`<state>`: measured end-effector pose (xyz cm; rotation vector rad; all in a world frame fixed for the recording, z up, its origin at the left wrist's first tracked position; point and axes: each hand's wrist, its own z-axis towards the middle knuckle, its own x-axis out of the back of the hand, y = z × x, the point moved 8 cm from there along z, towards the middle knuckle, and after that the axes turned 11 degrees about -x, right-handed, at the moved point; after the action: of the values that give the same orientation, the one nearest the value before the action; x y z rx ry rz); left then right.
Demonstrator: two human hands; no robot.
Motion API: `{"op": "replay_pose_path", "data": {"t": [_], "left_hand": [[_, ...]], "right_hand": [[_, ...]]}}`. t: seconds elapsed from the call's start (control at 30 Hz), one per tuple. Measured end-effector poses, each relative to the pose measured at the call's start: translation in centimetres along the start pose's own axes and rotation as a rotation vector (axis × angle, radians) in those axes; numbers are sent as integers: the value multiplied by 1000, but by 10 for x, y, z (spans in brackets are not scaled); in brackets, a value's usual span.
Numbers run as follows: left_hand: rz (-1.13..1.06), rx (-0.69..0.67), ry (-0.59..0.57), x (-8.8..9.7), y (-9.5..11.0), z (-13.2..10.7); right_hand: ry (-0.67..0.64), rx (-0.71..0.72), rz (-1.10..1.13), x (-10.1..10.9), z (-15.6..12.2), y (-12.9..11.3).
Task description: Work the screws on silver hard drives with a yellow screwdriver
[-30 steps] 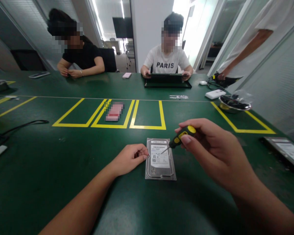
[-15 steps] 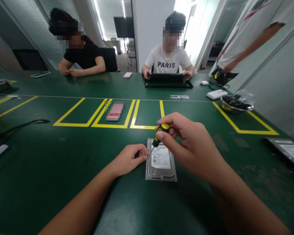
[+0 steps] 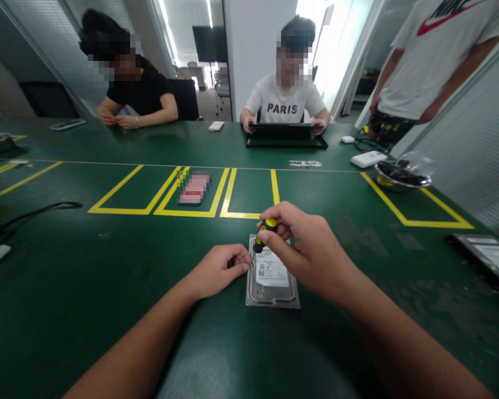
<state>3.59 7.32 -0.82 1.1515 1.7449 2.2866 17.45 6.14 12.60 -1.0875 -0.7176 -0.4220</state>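
Note:
A silver hard drive (image 3: pixel 274 277) with a white label lies flat on the green table (image 3: pixel 108 266) in front of me. Between the thumb and fingers of my right hand (image 3: pixel 305 244) is a short black-and-yellow screwdriver (image 3: pixel 263 235), tilted so its shaft points down and left to the drive's left edge. At that same edge, my left hand (image 3: pixel 222 270) is closed in a pinch beside the screwdriver's tip. What its fingertips hold, if anything, is too small to make out.
Yellow tape (image 3: pixel 120 211) marks boxes on the table; one holds a pink phone-like item (image 3: pixel 194 189). A metal bowl of dark parts (image 3: pixel 403 176) and another drive (image 3: pixel 490 257) are on the right. Two people sit opposite, one holding a black panel (image 3: pixel 286 132); another person stands right.
My right hand and the screwdriver have moved slightly left and down. My left hand stays at the drive's edge. The standing person has become more upright.

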Motion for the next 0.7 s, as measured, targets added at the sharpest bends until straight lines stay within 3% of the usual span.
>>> {"op": "replay_pose_path", "data": {"t": [0.37, 0.7], "left_hand": [[6, -3, -8, 0, 0, 0], [-16, -3, -15, -1, 2, 0]], "right_hand": [[-26, -12, 14, -2, 2, 3], [-40, 95, 49, 1, -3, -7]]}}
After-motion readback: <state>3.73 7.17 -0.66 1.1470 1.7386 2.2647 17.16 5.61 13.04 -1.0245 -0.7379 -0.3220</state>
